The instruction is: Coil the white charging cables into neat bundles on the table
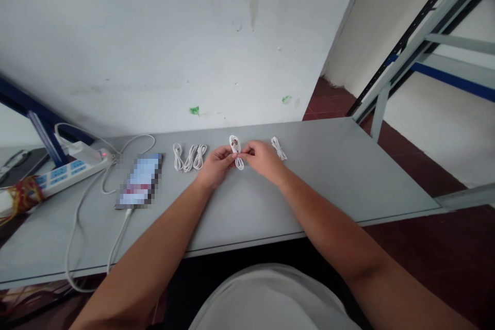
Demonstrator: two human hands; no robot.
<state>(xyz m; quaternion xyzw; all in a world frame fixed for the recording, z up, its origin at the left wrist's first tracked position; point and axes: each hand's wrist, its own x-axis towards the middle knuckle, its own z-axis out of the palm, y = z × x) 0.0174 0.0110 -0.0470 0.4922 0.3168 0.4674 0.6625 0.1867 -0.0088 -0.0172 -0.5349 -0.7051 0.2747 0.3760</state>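
Observation:
Between both hands, above the grey table, is a coiled white charging cable (240,163), gathered at its middle with loops sticking out at top and bottom. My left hand (217,166) pinches it from the left between thumb and fingers. From the right, my right hand (263,159) grips the middle of the same bundle with thumb and forefinger. Left of my hands lie three more coiled white cables (189,158) in a row. Another coiled white cable (279,148) rests just to the right, behind my right hand.
A phone (139,181), its screen blurred, lies on the grey table (247,216) at the left with a white cord plugged in. Behind it are a power strip (58,175) and a white charger (84,152). The wall borders the back edge; metal shelving (381,108) stands right.

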